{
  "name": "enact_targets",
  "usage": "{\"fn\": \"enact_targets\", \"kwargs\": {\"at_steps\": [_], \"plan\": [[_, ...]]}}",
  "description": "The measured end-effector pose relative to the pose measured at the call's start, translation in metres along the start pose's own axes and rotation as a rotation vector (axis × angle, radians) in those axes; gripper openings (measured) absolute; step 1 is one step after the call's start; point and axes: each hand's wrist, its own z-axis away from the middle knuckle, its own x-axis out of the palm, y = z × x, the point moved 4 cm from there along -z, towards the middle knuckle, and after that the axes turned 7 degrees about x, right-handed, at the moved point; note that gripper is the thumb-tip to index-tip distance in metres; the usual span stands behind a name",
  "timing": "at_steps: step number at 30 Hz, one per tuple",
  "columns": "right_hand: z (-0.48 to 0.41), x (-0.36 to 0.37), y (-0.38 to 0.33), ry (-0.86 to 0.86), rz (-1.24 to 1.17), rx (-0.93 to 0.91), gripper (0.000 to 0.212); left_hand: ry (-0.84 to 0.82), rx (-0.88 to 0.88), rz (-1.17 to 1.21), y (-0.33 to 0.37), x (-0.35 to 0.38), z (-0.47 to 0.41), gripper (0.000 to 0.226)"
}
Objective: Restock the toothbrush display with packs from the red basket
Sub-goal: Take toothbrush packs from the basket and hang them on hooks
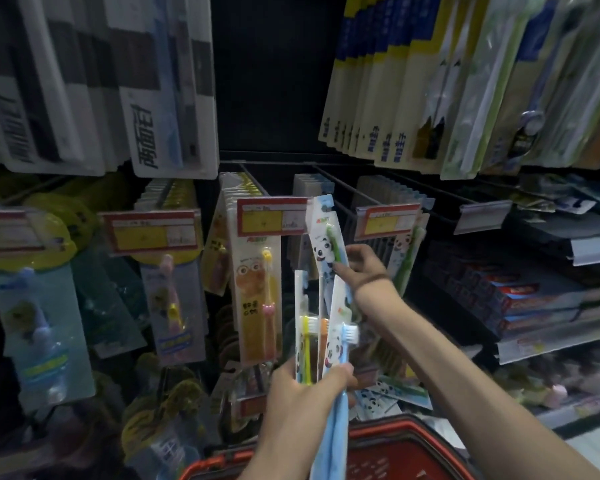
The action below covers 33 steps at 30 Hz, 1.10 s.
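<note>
My left hand grips a fanned bunch of panda toothbrush packs upright in front of the display, with yellow, orange and blue brushes showing. My right hand holds a single panda pack with a green brush raised toward the peg hook between two red-and-yellow price tags. The red basket sits at the bottom of the view below my hands, with more panda packs lying just behind it.
Rows of hanging toothbrush packs fill the pegs: yellow cartoon packs left of centre, panda packs to the right, large packs above. Boxed toothpaste lines the shelves at right. An empty hook with a blank tag holder sticks out.
</note>
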Motion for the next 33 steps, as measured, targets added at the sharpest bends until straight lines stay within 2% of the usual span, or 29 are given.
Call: {"fn": "enact_targets", "kwargs": {"at_steps": [4, 5, 7, 8, 12, 14, 16, 17, 18, 20, 22, 25, 26, 29, 33], "plan": [[-0.014, 0.01, -0.007, -0.004, -0.039, 0.004, 0.033, 0.043, 0.021, 0.021, 0.002, -0.005, -0.001, 0.069], [-0.016, 0.012, -0.009, -0.009, -0.051, 0.005, 0.036, 0.036, 0.017, 0.016, 0.002, -0.007, -0.002, 0.064], [-0.02, 0.016, -0.011, -0.006, -0.07, 0.021, 0.038, 0.028, 0.002, 0.014, 0.001, -0.011, -0.004, 0.037], [-0.023, 0.016, -0.011, 0.007, -0.069, 0.028, 0.037, 0.025, -0.005, 0.01, 0.003, -0.012, -0.003, 0.034], [-0.027, 0.017, -0.012, 0.042, -0.055, 0.034, 0.019, 0.048, -0.003, 0.039, 0.005, -0.015, -0.005, 0.07], [-0.03, 0.017, -0.011, 0.048, -0.024, 0.043, 0.009, 0.058, -0.008, 0.04, 0.004, -0.018, -0.007, 0.078], [-0.035, 0.017, -0.008, 0.045, 0.009, 0.057, 0.01, 0.065, -0.021, 0.04, 0.005, -0.019, -0.006, 0.072], [-0.035, 0.016, -0.008, 0.04, 0.021, 0.061, 0.017, 0.054, -0.03, 0.048, 0.004, -0.018, -0.008, 0.072], [-0.035, 0.014, -0.007, 0.042, 0.039, 0.06, 0.023, 0.051, -0.045, 0.051, -0.001, -0.017, -0.011, 0.077], [-0.029, 0.008, 0.0, 0.093, 0.089, 0.037, 0.03, 0.029, -0.075, 0.05, -0.028, -0.013, -0.022, 0.103], [-0.016, -0.001, 0.012, 0.136, 0.098, 0.042, 0.028, 0.032, -0.085, 0.082, -0.043, -0.011, -0.033, 0.112], [0.027, -0.011, 0.037, 0.11, -0.04, 0.108, 0.01, 0.045, -0.046, 0.144, -0.011, -0.007, -0.025, 0.093], [0.044, -0.014, 0.043, 0.079, -0.071, 0.14, 0.012, 0.033, -0.026, 0.149, -0.005, -0.006, -0.022, 0.085], [0.09, -0.017, 0.048, -0.088, -0.149, 0.213, 0.025, 0.011, 0.02, 0.131, 0.003, -0.002, -0.015, 0.039], [0.116, -0.018, 0.038, -0.263, -0.289, 0.285, 0.039, -0.008, 0.047, 0.146, 0.006, 0.004, -0.008, 0.027]]}}
